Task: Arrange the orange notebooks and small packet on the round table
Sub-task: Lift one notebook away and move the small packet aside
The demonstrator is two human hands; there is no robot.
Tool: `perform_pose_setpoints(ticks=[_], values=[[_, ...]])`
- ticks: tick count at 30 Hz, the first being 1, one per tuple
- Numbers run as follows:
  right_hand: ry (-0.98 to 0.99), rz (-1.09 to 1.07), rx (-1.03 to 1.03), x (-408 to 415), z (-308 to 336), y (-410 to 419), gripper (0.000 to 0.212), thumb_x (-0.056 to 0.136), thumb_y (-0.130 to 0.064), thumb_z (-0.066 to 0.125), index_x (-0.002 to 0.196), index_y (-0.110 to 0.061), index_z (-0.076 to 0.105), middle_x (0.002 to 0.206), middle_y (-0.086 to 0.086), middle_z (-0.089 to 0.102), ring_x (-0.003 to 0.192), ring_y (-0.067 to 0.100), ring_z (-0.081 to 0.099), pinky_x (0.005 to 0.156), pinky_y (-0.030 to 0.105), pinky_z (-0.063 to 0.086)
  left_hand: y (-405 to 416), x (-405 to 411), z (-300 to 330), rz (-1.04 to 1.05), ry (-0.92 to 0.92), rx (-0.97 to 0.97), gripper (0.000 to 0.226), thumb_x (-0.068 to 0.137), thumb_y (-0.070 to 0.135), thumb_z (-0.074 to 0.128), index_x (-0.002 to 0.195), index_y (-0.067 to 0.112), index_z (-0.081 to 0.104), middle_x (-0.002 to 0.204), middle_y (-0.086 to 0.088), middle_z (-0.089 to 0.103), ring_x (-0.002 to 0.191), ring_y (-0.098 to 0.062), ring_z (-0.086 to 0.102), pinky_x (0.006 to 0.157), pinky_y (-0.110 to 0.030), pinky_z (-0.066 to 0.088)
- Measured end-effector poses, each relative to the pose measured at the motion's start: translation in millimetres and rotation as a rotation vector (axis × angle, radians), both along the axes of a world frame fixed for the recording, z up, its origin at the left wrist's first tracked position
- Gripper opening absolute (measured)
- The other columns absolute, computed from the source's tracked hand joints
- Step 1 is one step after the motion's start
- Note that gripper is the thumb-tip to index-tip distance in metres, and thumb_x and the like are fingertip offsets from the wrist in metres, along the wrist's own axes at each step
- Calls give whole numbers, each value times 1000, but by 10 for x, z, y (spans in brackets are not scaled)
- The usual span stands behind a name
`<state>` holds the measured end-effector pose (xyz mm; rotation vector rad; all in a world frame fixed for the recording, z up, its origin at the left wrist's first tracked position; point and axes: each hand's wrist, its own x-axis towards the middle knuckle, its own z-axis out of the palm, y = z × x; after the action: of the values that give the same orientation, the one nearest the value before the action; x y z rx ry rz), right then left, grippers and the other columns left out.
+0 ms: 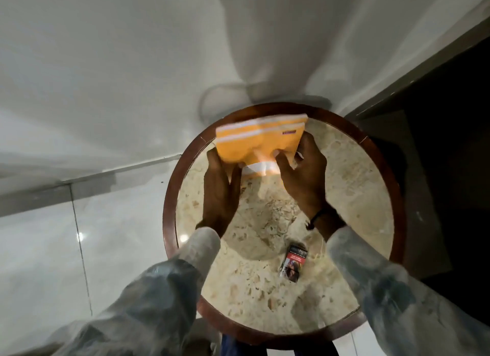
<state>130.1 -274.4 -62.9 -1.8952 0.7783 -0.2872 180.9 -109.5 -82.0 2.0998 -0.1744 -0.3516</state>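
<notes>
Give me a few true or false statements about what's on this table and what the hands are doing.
1. Both hands hold the orange notebooks. True: left hand and right hand grip them.
2. The packet sits on the notebooks. False: it lies apart, on the table nearer the person.
3. The table is square. False: it is round.
4. The right wrist wears a dark band. True.
</notes>
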Motion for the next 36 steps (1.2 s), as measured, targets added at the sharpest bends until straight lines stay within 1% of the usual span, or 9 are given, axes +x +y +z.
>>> perform_pose_setpoints(ticks=[3, 7, 9, 14, 18, 22, 25, 29, 36], values=[[-67, 26, -115, -242, -24, 203, 39, 93, -14, 73, 126, 0, 58, 120, 14, 70, 115, 24, 68, 99, 39, 58, 33, -267, -28, 76, 41, 2, 28, 104, 35, 49, 126, 27, 34, 120, 8, 57, 101, 7, 58, 90, -11, 47], [47, 27, -94, -324, -55, 256, 45, 92, -12, 73, 131, 4, 58, 123, 18, 71, 116, 30, 69, 99, 47, 57, 53, -309, -85, 57, 97, -9, 44, 104, 39, 49, 140, 22, 30, 136, 7, 54, 120, -8, 58, 97, -17, 51], [114, 36, -142, -253, -13, 210, 45, 89, -20, 75, 129, -7, 61, 120, 10, 75, 106, 27, 72, 88, 43, 61, 72, -233, -131, 43, 59, 4, 48, 102, 42, 55, 143, 36, 31, 134, 18, 51, 114, 4, 54, 95, -12, 52], [491, 75, -149, -24, -37, 120, 39, 85, -31, 73, 119, -16, 66, 116, 5, 76, 105, 34, 70, 81, 42, 58, 68, -106, -232, 73, 108, 236, 44, 95, 36, 66, 128, 11, 55, 110, -1, 46, 90, -16, 49, 80, -31, 47], [541, 90, -99, 87, -75, 97, 22, 84, -22, 70, 103, -11, 67, 107, 10, 76, 100, 37, 68, 81, 45, 59, 15, -31, -217, 76, 222, 319, 43, 89, 33, 71, 121, 7, 60, 114, -13, 55, 106, -36, 58, 88, -43, 53], [525, 21, -103, -86, -3, 31, 42, 87, -26, 71, 126, -13, 61, 121, 10, 73, 113, 34, 67, 98, 44, 53, -25, -76, -145, -20, 78, 564, 77, 92, 44, 64, 152, 6, 34, 149, -22, 42, 136, -43, 42, 109, -57, 42], [553, 17, -91, -533, 98, 122, 47, 86, -29, 74, 125, -11, 56, 111, 12, 74, 103, 34, 69, 84, 42, 57, -119, -77, -130, -266, -61, 529, 81, 99, 47, 51, 161, 8, 17, 170, -18, 16, 157, -40, 15, 128, -56, 16], [707, -19, -19, -1275, 138, 461, 58, 81, -41, 78, 121, -10, 50, 116, 14, 65, 111, 35, 63, 89, 48, 56, -226, -85, -301, -569, -92, 611, 86, 101, 57, 39, 162, 10, 3, 172, -15, -3, 159, -39, -5, 128, -60, 2], [884, -30, 70, -1617, -24, 810, 76, 79, -24, 75, 143, -9, 37, 133, 18, 49, 120, 44, 55, 98, 51, 54, -223, -76, -490, -605, -87, 697, 89, 99, 63, 35, 162, 11, 0, 172, -15, -5, 159, -40, -6, 127, -62, 2]])
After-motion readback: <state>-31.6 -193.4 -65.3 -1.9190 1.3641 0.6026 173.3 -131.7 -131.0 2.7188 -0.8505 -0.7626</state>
